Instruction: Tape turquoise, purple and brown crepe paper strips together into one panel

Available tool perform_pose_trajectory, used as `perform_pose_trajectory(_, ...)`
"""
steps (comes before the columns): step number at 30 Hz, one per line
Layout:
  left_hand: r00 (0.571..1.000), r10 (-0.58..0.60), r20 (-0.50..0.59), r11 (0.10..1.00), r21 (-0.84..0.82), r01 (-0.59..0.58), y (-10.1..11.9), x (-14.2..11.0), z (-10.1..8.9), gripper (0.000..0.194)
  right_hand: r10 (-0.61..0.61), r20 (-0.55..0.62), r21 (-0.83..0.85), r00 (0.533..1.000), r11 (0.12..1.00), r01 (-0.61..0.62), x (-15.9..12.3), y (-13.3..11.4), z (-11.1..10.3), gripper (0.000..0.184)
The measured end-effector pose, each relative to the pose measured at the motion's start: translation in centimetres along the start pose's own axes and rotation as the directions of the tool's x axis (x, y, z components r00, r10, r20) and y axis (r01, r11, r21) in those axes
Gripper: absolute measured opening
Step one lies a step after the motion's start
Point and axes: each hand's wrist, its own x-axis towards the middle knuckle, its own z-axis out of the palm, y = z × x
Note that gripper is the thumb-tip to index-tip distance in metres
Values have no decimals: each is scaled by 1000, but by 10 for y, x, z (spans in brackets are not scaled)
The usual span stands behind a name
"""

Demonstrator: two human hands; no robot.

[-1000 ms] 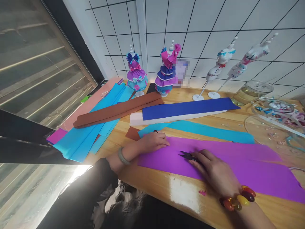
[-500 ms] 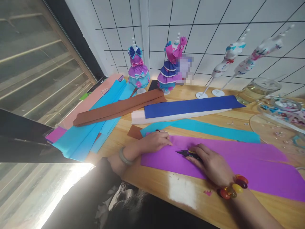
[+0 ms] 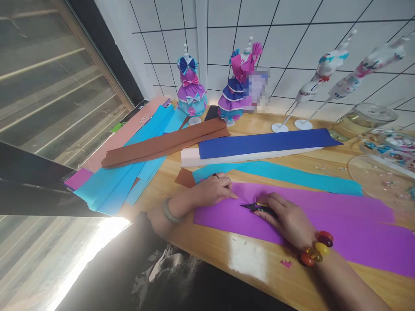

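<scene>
A wide sheet of purple crepe-like paper (image 3: 356, 242) lies across the front of the table, with a lighter strip along its far side. My left hand (image 3: 214, 190) rests on its left end, fingers curled and the index fingertip pressing the paper; its thumb is hidden. In my right hand (image 3: 285, 216), closed round the handles, is a pair of black thread snips (image 3: 249, 207). Their pointed blades face left, just over the paper and close to my left fingertips. Behind the purple sheet is a turquoise paper strip (image 3: 292, 175), and a brown piece (image 3: 184, 177) sits by its left end.
Folded blue paper (image 3: 269, 143), brown paper (image 3: 162, 144) and light-blue sheets (image 3: 129, 164) lie farther back. Two small dressed mannequins (image 3: 192, 88) (image 3: 235, 93) and two bare-stand ones (image 3: 324, 71) line the wall. A glass jar (image 3: 366, 119) and a clear tray (image 3: 372, 181) stand right.
The view has shifted slightly. Both hands keep nearly the same place on the purple paper, and the snips remain in my right hand, their tips a little nearer my left fingers.
</scene>
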Motion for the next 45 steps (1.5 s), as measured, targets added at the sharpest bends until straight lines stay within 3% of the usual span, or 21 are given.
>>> perform_pose_trajectory(18,1000,11,17,995,98,-13,-2,-1,6,34,36,9,31,999,999,-36,-1,4,4,26)
perform_pose_trajectory(33,999,34,1,995,94,-34,-4,-1,7,35,3,4,-20,1000,1000,-3,11,-8,6,32)
perform_pose_trajectory(45,1000,28,-8,996,83,-27,-5,-2,9,35,17,-8,-7,1000,1000,-17,6,-7,7,27)
